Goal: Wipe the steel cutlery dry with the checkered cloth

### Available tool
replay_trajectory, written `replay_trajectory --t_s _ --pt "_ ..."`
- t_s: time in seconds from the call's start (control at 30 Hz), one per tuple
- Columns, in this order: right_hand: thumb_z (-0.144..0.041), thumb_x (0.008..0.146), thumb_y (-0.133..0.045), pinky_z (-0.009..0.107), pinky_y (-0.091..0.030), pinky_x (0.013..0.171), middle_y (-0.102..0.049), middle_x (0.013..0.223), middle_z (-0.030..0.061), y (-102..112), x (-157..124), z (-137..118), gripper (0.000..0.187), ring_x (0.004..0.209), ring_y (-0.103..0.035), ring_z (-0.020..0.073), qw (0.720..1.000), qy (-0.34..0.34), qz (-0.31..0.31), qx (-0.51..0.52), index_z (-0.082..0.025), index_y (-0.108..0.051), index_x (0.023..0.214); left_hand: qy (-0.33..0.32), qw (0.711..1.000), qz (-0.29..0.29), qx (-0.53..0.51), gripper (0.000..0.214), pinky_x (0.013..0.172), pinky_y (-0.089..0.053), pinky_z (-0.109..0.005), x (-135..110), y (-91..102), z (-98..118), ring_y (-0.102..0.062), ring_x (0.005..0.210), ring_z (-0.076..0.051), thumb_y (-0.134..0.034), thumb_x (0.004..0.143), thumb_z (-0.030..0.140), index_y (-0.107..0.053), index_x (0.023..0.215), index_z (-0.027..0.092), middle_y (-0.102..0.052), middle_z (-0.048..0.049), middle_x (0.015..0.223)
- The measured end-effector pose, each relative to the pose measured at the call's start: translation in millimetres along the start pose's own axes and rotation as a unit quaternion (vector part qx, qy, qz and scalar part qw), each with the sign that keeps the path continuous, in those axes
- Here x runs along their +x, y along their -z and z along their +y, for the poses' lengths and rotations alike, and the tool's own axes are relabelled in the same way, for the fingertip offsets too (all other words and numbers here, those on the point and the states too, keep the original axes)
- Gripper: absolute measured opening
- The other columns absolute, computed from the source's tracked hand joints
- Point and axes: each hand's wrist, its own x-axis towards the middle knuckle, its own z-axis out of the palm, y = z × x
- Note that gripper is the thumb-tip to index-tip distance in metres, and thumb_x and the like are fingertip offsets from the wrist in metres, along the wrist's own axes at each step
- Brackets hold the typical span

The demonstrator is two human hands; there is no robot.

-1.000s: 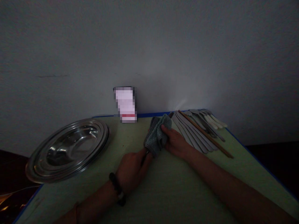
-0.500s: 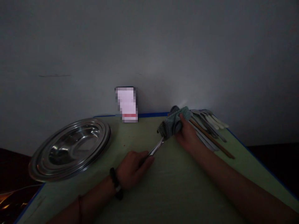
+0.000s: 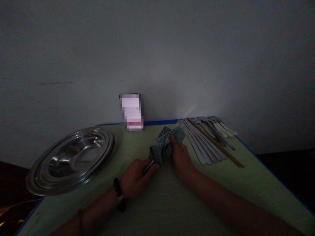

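Note:
Pinched in my left hand (image 3: pixel 137 177) is the handle of a shiny piece of metal cutlery (image 3: pixel 148 166). Its far end is hidden inside a grey-green checked cloth (image 3: pixel 162 146), so I cannot tell its kind. My right hand (image 3: pixel 180 157) is closed on the cloth, thumb on top, wrapping it around the cutlery. Both hands are above the middle of the table, close together. Just beyond my right hand, several flat metal handles (image 3: pixel 200 144) lie fanned out side by side.
Stacked shiny metal plates (image 3: pixel 36 183) stand on the left of the pale green table (image 3: pixel 157 209). A phone (image 3: pixel 133 111) with a blurred screen leans on the wall. At right lie brown chopsticks (image 3: pixel 216 144), metal spoons (image 3: pixel 209 126) and white-handled cutlery (image 3: pixel 227 129).
My right hand and the cloth have slid down the cutlery toward my left hand, covering most of its visible shaft. More of the fanned metal handles now show. My left hand has barely moved.

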Motion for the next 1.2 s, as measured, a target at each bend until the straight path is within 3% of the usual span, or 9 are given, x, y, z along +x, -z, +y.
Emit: replay_trajectory --t_s 0.1,0.27,0.33,0.4,0.5,0.63,0.87,1.1,1.2 --pt "-0.063 0.073 -0.053 0.032 -0.044 0.069 -0.066 0.074 0.0052 -1 -3 -2 0.048 0.074 -0.060 0.0193 1.000 0.004 -0.025 -0.014 -0.016 -0.062 0.073 0.023 1.000 0.012 0.016 0.049 0.046 -0.026 -0.023 1 -0.4 2 -0.040 0.049 -0.011 -0.037 0.084 0.058 -0.048 0.061 0.017 -0.045 0.0030 0.054" --pt "-0.045 0.065 -0.069 0.033 -0.045 0.082 -0.070 0.090 0.0051 -3 -2 -5 0.034 0.088 -0.062 0.0207 0.995 0.034 -0.075 0.051 -0.017 -0.068 0.084 0.100 0.993 0.050 -0.032 0.052 0.042 -0.020 -0.024 3 -4.8 2 -0.028 0.042 -0.009 -0.024 0.089 0.055 -0.032 0.051 0.020 -0.029 0.0058 0.046" --pt "-0.035 0.063 -0.070 0.034 -0.046 0.084 -0.070 0.093 0.0034 -5 0 -5 0.026 0.091 -0.062 0.0207 0.985 -0.006 -0.070 0.159 -0.019 -0.068 0.084 0.104 0.993 0.058 -0.026 0.050 0.042 -0.020 -0.024 4 -6.6 1 -0.028 0.042 -0.009 -0.026 0.090 0.052 -0.031 0.052 0.020 -0.029 0.0058 0.047" --pt "-0.028 0.063 -0.067 0.034 -0.048 0.083 -0.071 0.088 0.0018 -7 3 -5 0.019 0.089 -0.063 0.0205 0.956 -0.067 -0.068 0.278 -0.020 -0.066 0.079 0.086 0.995 0.054 -0.005 0.047 0.043 -0.021 -0.024 4 -7.6 1 -0.031 0.044 -0.010 -0.030 0.089 0.050 -0.034 0.054 0.020 -0.032 0.0054 0.049" --pt "-0.023 0.065 -0.059 0.036 -0.051 0.081 -0.070 0.076 0.0020 -7 9 -7 0.011 0.084 -0.065 0.0212 0.916 -0.138 -0.079 0.369 -0.019 -0.064 0.074 0.063 0.997 0.039 0.027 0.045 0.045 -0.023 -0.023 5 -7.4 2 -0.038 0.046 -0.011 -0.031 0.090 0.049 -0.040 0.057 0.019 -0.040 0.0039 0.052" --pt "-0.019 0.068 -0.051 0.037 -0.052 0.079 -0.069 0.067 0.0033 -3 15 -11 0.013 0.081 -0.066 0.0217 0.905 -0.177 -0.096 0.376 -0.018 -0.064 0.071 0.050 0.997 0.013 0.050 0.043 0.048 -0.027 -0.023 3 -6.1 5 -0.048 0.051 -0.013 -0.029 0.092 0.045 -0.050 0.067 0.017 -0.052 0.0006 0.058" --pt "-0.018 0.063 -0.071 0.033 -0.052 0.075 -0.070 0.078 -0.0002 0 14 -9 0.019 0.072 -0.065 0.0163 0.942 -0.075 -0.126 0.303 -0.018 -0.064 0.080 0.054 0.997 0.016 0.052 0.045 0.048 -0.027 -0.023 2 -6.9 3 -0.048 0.050 -0.013 -0.027 0.093 0.045 -0.050 0.066 0.017 -0.052 0.0006 0.057" --pt "-0.020 0.061 -0.075 0.034 -0.051 0.077 -0.070 0.079 -0.0004 2 12 -10 0.025 0.075 -0.065 0.0164 0.940 -0.078 -0.147 0.298 -0.018 -0.064 0.083 0.068 0.995 0.010 0.076 0.046 0.047 -0.025 -0.024 2 -7.9 4 -0.048 0.049 -0.013 -0.028 0.092 0.048 -0.049 0.064 0.018 -0.053 -0.0003 0.056" --pt "-0.018 0.066 -0.069 0.034 -0.051 0.080 -0.069 0.076 -0.0008 0 13 -11 0.016 0.080 -0.065 0.0176 0.932 -0.095 -0.130 0.325 -0.019 -0.064 0.081 0.056 0.995 0.014 0.075 0.047 0.047 -0.025 -0.024 2 -7.6 4 -0.047 0.049 -0.013 -0.028 0.092 0.048 -0.048 0.062 0.018 -0.053 0.0003 0.056"
